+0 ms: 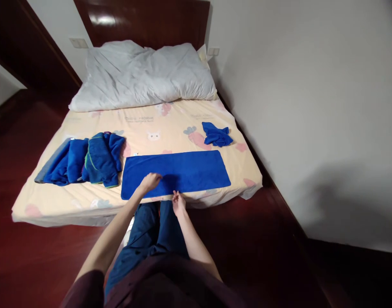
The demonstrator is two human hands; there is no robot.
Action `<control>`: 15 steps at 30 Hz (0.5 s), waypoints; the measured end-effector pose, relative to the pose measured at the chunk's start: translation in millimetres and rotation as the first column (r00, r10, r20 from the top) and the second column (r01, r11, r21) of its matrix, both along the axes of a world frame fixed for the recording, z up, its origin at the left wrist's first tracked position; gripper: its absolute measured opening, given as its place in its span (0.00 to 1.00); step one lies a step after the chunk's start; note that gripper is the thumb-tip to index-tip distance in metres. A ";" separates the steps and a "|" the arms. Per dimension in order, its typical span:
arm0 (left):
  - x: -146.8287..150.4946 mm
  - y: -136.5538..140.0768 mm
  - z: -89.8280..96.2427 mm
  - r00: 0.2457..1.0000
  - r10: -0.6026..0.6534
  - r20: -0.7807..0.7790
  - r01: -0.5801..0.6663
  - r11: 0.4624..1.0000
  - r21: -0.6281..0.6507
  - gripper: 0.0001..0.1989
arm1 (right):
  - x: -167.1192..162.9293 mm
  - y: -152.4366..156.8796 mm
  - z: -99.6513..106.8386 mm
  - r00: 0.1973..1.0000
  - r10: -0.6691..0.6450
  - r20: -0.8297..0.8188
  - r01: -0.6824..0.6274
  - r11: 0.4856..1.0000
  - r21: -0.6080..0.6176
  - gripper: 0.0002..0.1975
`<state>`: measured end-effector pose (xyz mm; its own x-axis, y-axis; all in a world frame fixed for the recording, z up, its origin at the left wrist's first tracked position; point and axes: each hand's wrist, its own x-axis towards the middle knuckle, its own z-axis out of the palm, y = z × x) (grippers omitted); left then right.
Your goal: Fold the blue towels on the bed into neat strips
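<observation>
The towel (pixel 199 169) lies flat on the near side of the bed (pixel 61 201). Left hand (pixel 151 182): above towel, fingers curled, grip indeterminable. Right hand (pixel 179 202): near edge, loosely spread. Towel appears light, limp; grasp by corners.

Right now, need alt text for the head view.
A person's left hand is over a flat blue towel on a bed, the right hand by its near edge. Bunched blue clothes lie left, a crumpled blue cloth beyond it to the right, pale bedding at the headboard.
</observation>
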<state>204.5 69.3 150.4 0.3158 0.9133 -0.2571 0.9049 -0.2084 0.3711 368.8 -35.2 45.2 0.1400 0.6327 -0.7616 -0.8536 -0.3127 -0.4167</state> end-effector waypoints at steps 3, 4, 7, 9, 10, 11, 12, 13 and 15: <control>44.5 86.9 17.7 0.996 -0.061 -0.071 0.061 0.998 0.003 0.20 | -2.0 -4.3 -6.9 1.000 -0.005 -0.012 0.006 0.998 0.056 0.03; 58.1 110.5 17.3 0.995 -0.066 -0.081 0.066 0.998 -0.004 0.20 | -2.6 -5.5 -9.3 1.000 -0.006 -0.015 0.007 0.997 0.076 0.05; 89.7 162.6 2.9 0.991 -0.065 -0.116 0.061 0.997 -0.042 0.19 | -4.0 -7.5 -15.9 1.000 -0.003 -0.015 0.005 0.995 0.102 0.09; 102.0 184.4 -11.7 0.989 -0.053 -0.139 0.043 0.996 -0.073 0.19 | -4.1 -7.6 -19.5 1.000 -0.006 -0.027 0.008 0.995 0.097 0.11; 105.8 192.7 -18.9 0.988 -0.043 -0.147 0.031 0.996 -0.086 0.19 | -3.9 -7.5 -20.9 0.999 -0.006 -0.035 0.009 0.995 0.095 0.12; 108.5 199.7 -25.6 0.988 -0.031 -0.152 0.016 0.995 -0.097 0.20 | -3.7 -7.4 -22.1 0.999 -0.004 -0.039 0.007 0.996 0.094 0.12; 110.2 205.8 -31.6 0.988 -0.018 -0.156 0.001 0.994 -0.107 0.20 | -3.5 -7.1 -22.9 0.999 -0.001 -0.038 0.004 0.996 0.091 0.13; 111.3 211.2 -36.9 0.987 -0.003 -0.159 -0.016 0.993 -0.117 0.20 | -3.3 -6.7 -23.3 0.999 0.003 -0.032 0.000 0.997 0.083 0.13; 112.3 220.2 -44.9 0.986 0.029 -0.166 -0.052 0.989 -0.138 0.21 | -3.4 -5.3 -23.0 1.000 0.001 -0.021 0.000 0.998 0.059 0.12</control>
<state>316.8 289.5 105.4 0.2222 0.8754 -0.4294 0.9623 -0.1262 0.2408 365.4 -40.5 22.3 0.1239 0.6767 -0.7257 -0.8625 -0.2882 -0.4160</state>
